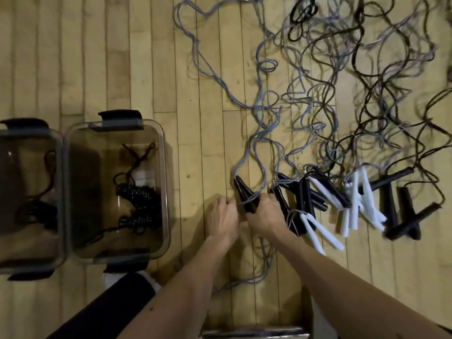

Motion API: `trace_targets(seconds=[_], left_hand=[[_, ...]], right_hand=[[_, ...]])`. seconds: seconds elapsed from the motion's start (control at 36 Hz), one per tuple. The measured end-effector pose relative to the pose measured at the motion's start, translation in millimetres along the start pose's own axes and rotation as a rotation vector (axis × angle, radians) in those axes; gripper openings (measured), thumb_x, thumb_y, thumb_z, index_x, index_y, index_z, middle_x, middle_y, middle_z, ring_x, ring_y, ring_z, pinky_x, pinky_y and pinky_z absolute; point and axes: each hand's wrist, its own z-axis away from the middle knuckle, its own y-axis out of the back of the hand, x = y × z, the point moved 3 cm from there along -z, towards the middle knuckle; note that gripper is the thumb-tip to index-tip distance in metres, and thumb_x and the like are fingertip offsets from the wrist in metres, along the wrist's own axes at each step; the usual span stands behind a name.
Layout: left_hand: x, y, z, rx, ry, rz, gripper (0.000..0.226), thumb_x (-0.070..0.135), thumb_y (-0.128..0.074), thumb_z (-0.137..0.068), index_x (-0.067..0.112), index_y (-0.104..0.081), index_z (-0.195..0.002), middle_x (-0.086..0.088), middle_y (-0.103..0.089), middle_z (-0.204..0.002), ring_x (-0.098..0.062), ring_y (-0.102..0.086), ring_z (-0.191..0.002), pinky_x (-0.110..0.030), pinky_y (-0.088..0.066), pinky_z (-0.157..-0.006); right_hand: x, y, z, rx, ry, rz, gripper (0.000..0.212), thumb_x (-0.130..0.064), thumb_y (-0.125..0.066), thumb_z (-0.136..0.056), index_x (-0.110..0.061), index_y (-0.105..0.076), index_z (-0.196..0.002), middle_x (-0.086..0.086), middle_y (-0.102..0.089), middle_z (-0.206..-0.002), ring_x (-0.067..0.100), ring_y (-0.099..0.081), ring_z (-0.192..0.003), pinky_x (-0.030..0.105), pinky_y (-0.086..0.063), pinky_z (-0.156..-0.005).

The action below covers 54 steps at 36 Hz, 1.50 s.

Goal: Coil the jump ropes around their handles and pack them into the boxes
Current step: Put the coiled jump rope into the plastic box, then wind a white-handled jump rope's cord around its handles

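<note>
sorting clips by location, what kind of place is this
Likely a gym or sports hall, though only the floor shows: a pale hardwood strip floor, many jump ropes spread across it, and clear storage boxes set on it for packing.

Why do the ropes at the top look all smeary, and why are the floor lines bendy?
Head view: the loose ropes are smeared and doubled by motion blur; the floor planks bow from the wide-angle lens; the light is dim and yellowish, leaving the clear boxes shadowy inside.

Bare floor (pixel 200 148) between box (pixel 166 192) and rope tangle (pixel 342 94).
</note>
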Motion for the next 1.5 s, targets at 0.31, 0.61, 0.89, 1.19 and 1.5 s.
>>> trace_targets(seconds=[0.31, 0.61, 0.89, 1.19, 1.5], left_hand=[[7.1, 87.2, 22.8, -0.257, 0.149, 0.795, 0.036, 0.019, -0.036, -0.1, 0.018, -0.042, -0.065, 0.001, -0.035, -0.05, -0.014, -0.03, -0.039, -0.026, -0.024, -0.046], [60.5, 265.3, 119.6, -0.457, -0.141, 0.846, 0.043, 0.02, -0.039, -0.097, 0.027, -0.036, -0.056, 0.004, -0.028, -0.052, -0.014, -0.02, -0.045, -0.031, -0.01, -0.048], [75.1, 355.8, 212.9, -0.393, -0.426, 0.723, 0.02, 0.021, -0.045, -0.072, 0.023, -0.037, -0.054, 0.005, -0.027, -0.05, -0.011, -0.02, -0.04, -0.026, -0.013, -0.039], [112.3, 499.3, 351.3, 0.13, -0.586, 0.95, 0.02, 0.022, -0.043, -0.073, 0.021, -0.027, -0.06, 0.005, -0.02, -0.044, -0.009, -0.016, -0.032, -0.021, -0.007, -0.039], [189.2, 524.4, 482.3, 0.021, -0.609, 1.621, 0.042, 0.016, -0.033, -0.098, 0.02, -0.034, -0.055, 0.008, -0.02, -0.043, -0.006, -0.019, -0.031, -0.02, -0.012, -0.032]], right_hand=[[-24.6, 33.9, 10.6, -0.039, -0.017, -0.65, 0.028, 0.003, -0.055, -0.093, -0.014, -0.064, -0.113, 0.004, -0.068, -0.103, 0.013, -0.062, -0.088, 0.013, -0.05, -0.068], [-50.4, 100.0, 72.1, 0.023, -0.041, -0.8, 0.042, -0.006, -0.065, -0.095, 0.001, -0.053, -0.135, 0.015, -0.063, -0.111, 0.022, -0.062, -0.096, 0.035, -0.054, -0.081], [-117.9, 171.1, 167.8, 0.316, 0.83, 0.207, 0.049, -0.059, -0.068, -0.086, -0.032, -0.066, -0.127, 0.005, -0.051, -0.148, 0.024, -0.04, -0.141, 0.049, -0.032, -0.117], [-132.6, 237.2, 392.0, -0.585, 0.922, -0.16, 0.016, -0.006, -0.063, -0.09, -0.011, -0.054, -0.102, 0.017, -0.074, -0.099, 0.023, -0.069, -0.111, 0.02, -0.049, -0.085], [-97.3, 212.9, 463.0, -0.264, 0.929, -0.18, 0.084, -0.029, -0.082, -0.083, -0.028, -0.034, -0.153, -0.005, -0.05, -0.15, 0.012, -0.044, -0.138, 0.033, -0.038, -0.112]])
